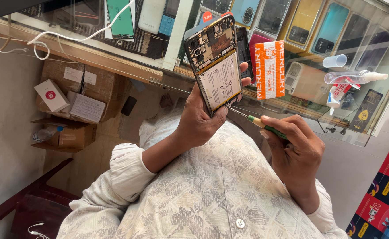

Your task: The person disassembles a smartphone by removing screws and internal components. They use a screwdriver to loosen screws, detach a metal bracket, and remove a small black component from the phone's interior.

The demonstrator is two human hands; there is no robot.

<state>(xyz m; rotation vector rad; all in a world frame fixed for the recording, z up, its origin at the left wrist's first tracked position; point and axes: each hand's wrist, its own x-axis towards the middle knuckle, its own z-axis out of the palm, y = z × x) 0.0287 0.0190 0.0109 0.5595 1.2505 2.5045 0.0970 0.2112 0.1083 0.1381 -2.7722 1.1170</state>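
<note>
My left hand point(199, 117) grips an opened smartphone point(214, 62) with its back cover off, so the circuit board at the top and the white battery below it show. My right hand point(294, 150) holds a small screwdriver point(258, 122) with a green and yellow handle. Its thin metal tip touches the phone's lower edge, close to my left thumb. Both hands are raised in front of my chest, over a pale patterned shirt.
A glass display counter point(301, 102) full of phones and phone boxes runs behind the hands. On it lie an orange and white box point(270, 71), a clear bottle point(354, 77) and a small tube point(335, 60). Cardboard boxes point(77, 93) sit on the floor at left, by a dark red chair point(30, 203).
</note>
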